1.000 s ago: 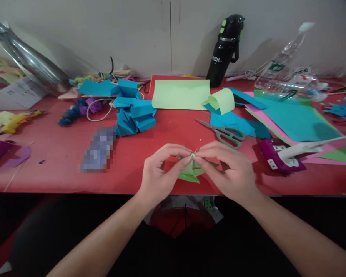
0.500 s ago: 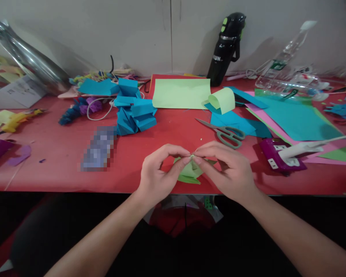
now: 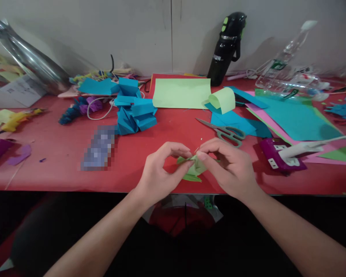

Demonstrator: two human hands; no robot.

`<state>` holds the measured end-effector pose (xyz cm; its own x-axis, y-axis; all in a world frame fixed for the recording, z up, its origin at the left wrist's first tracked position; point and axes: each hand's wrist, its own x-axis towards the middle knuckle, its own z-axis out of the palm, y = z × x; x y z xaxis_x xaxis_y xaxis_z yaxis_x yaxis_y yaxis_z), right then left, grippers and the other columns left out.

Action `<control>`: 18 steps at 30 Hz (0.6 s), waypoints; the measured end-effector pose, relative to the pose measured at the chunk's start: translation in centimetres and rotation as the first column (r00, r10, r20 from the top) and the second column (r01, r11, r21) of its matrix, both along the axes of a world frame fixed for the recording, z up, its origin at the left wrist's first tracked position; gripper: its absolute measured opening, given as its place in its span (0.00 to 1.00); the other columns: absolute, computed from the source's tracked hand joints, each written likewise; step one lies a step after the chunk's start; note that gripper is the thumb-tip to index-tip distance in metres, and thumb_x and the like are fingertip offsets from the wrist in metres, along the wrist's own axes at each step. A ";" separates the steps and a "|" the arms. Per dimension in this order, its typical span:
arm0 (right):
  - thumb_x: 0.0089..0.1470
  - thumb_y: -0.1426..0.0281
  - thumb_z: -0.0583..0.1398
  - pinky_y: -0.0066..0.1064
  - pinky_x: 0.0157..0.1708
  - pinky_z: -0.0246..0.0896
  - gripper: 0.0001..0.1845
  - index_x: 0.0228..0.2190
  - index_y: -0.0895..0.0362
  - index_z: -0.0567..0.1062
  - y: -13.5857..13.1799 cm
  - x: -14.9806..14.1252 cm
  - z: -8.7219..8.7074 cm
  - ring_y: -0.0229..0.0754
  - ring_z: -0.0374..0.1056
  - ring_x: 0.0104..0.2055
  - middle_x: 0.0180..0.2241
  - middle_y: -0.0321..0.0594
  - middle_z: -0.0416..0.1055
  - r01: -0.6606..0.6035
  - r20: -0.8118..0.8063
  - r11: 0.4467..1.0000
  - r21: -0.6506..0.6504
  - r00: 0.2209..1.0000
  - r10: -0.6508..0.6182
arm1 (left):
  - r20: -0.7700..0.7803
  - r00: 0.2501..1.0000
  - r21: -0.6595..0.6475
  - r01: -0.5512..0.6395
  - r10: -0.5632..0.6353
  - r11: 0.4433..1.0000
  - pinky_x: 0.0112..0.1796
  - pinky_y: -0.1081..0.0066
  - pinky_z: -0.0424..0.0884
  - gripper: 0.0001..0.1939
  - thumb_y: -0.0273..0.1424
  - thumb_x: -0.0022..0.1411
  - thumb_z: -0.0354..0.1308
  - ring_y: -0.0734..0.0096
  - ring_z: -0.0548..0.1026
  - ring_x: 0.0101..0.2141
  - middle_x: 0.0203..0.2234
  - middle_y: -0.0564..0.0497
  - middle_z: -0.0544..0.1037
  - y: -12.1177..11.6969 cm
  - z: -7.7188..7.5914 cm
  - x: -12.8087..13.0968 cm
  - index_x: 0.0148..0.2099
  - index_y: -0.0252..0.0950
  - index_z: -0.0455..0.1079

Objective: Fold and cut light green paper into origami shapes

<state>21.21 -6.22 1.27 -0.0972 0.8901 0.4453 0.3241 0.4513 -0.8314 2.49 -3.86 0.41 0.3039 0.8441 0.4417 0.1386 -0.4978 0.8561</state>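
Note:
Near the table's front edge, a light green folded paper (image 3: 193,169) is held between both hands. My left hand (image 3: 163,169) pinches its upper left part between thumb and fingers. On the other side, my right hand (image 3: 229,169) is closed at the paper's top, thumb against index finger. A thin thread-like tip shows by the right fingertips; I cannot make out what it is. Fingers hide part of the paper. Beyond the right hand lie grey-handled scissors (image 3: 223,131), blades pointing to the upper left.
Left of the hands are a blurred phone-like slab (image 3: 99,148) and folded blue paper (image 3: 135,115). A light green sheet (image 3: 181,93) lies behind. To the right are a purple power strip (image 3: 282,156), blue sheets (image 3: 294,119), a black bottle (image 3: 226,50) and clear plastic bottles (image 3: 290,55).
The fingertips, pressed together before, have come slightly apart. My right thumb and fingers have shifted a little up and right, and the green paper has tilted between the hands.

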 end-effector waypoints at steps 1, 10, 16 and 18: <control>0.62 0.72 0.61 0.33 0.36 0.66 0.03 0.34 0.54 0.75 0.0 0.0 0.0 0.40 0.70 0.36 0.34 0.38 0.74 0.009 -0.014 1.000 -0.014 1.000 -0.010 | -0.035 0.999 0.022 -0.010 0.010 1.000 0.42 0.72 0.76 0.12 0.21 0.59 0.65 0.72 0.79 0.38 0.37 0.52 0.80 0.0 0.0 0.0 0.45 0.36 0.72; 0.63 0.71 0.60 0.29 0.33 0.65 0.05 0.33 0.55 0.75 0.2 0.4 0.2 0.37 0.68 0.34 0.33 0.36 0.73 0.087 -0.029 0.993 -0.074 0.996 -0.090 | -0.270 0.961 0.046 -0.052 0.063 0.998 0.42 0.72 0.72 0.05 0.26 0.62 0.64 0.74 0.79 0.37 0.35 0.56 0.81 0.5 0.3 -0.5 0.41 0.38 0.74; 0.62 0.71 0.62 0.31 0.39 0.67 0.02 0.36 0.54 0.76 0.8 1.1 0.3 0.39 0.71 0.39 0.36 0.38 0.75 0.004 0.030 0.999 -0.042 1.000 -0.002 | -0.278 0.957 -0.008 -0.081 0.075 0.997 0.43 0.71 0.73 0.05 0.28 0.61 0.65 0.73 0.80 0.35 0.33 0.56 0.82 0.6 0.1 -0.6 0.40 0.39 0.75; 0.62 0.70 0.62 0.31 0.40 0.67 0.02 0.37 0.54 0.77 0.9 1.4 0.3 0.39 0.71 0.39 0.37 0.38 0.75 -0.024 0.038 0.998 -0.059 0.999 0.026 | -0.273 0.959 -0.018 -0.080 0.072 0.997 0.41 0.73 0.74 0.05 0.26 0.60 0.65 0.73 0.80 0.34 0.33 0.56 0.82 0.6 0.1 -0.7 0.40 0.39 0.75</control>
